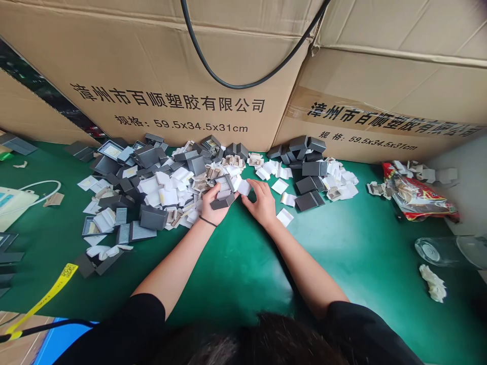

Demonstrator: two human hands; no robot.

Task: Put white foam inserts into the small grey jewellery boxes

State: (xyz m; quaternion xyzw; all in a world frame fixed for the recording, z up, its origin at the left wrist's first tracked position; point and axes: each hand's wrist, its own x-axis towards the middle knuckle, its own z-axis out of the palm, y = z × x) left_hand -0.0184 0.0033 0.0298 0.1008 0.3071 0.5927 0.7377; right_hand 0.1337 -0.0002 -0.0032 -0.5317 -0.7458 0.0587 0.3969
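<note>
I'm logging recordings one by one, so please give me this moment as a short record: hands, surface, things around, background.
left hand: holds a small dark grey box
right hand: fingertips at a white piece; grip unclear
surface: green table
left of hands: large pile of dark boxes and white pieces
right of hands: smaller group of dark boxes
far right: red packet, crumpled tissue
background: printed cardboard carton, black cable

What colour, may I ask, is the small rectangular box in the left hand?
The small rectangular box is dark grey; head view.
</note>
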